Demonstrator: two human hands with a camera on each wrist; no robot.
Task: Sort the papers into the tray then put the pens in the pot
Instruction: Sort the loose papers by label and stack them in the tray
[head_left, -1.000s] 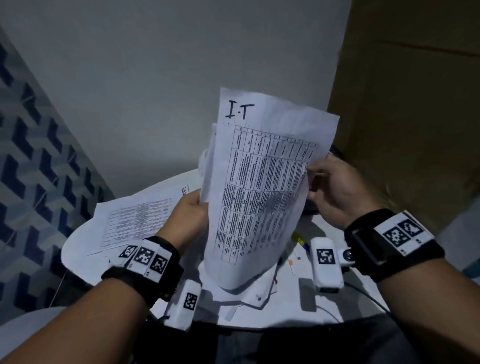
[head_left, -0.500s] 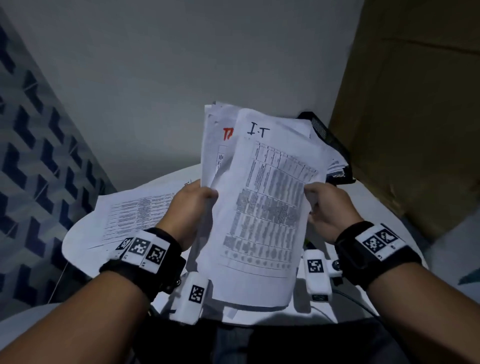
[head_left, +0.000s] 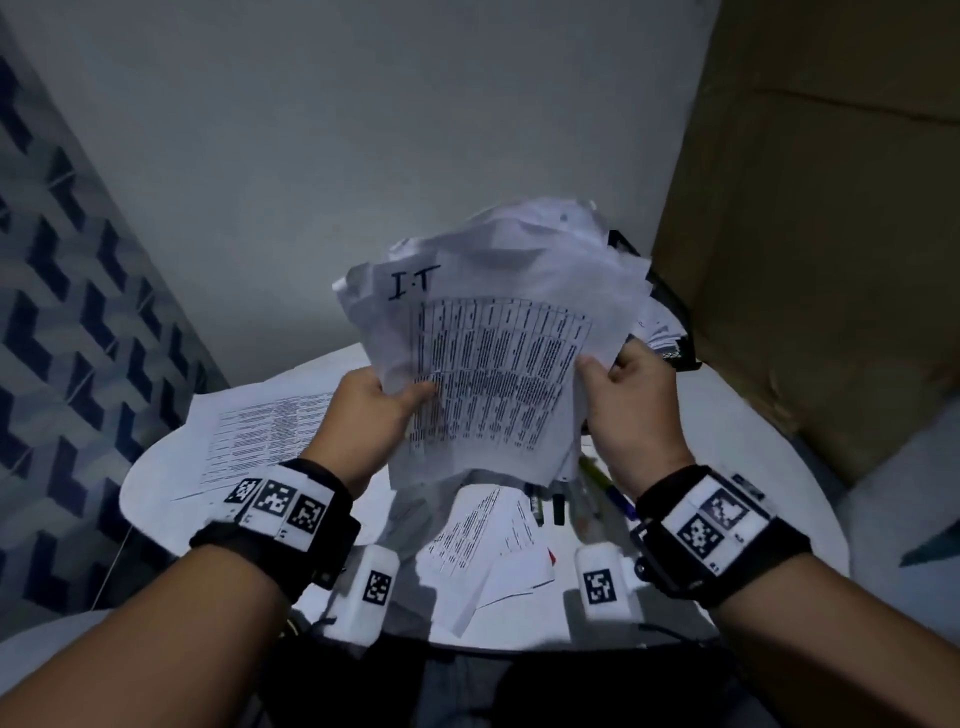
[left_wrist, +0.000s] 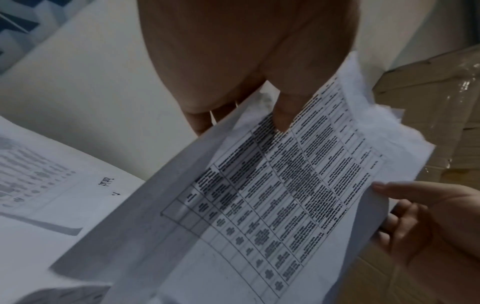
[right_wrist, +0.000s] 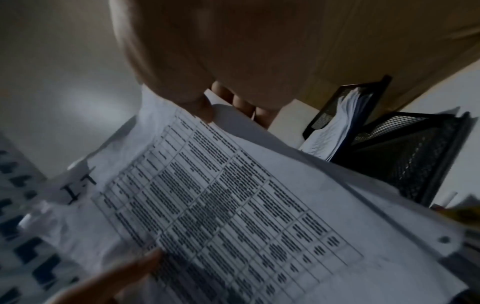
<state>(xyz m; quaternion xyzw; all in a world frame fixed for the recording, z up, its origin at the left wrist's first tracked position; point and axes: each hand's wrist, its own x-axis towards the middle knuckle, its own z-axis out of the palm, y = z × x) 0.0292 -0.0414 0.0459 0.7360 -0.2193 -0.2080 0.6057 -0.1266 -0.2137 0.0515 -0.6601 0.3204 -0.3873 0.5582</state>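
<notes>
Both hands hold a bundle of papers (head_left: 493, 364) above the round white table (head_left: 769, 467); the top sheet is a printed table headed "I.T". My left hand (head_left: 374, 410) pinches its left edge, thumb (left_wrist: 283, 115) on the print. My right hand (head_left: 631, 395) grips the right edge, thumb (right_wrist: 205, 109) on top. The sheet fills the left wrist view (left_wrist: 285, 195) and the right wrist view (right_wrist: 233, 205). The black mesh tray (right_wrist: 405, 156) stands behind, with papers (right_wrist: 337, 131) in it. Several pens (head_left: 597, 493) lie on the table under the bundle.
More printed sheets lie at the table's left (head_left: 260, 431) and near its front edge (head_left: 488, 540). A cardboard box (head_left: 831, 208) stands at the right, a grey wall behind, a blue patterned wall (head_left: 67, 312) at the left.
The bundle has tipped away from me and moved toward the tray at the back right; both hands went forward with it, and the pens beneath have come into view.
</notes>
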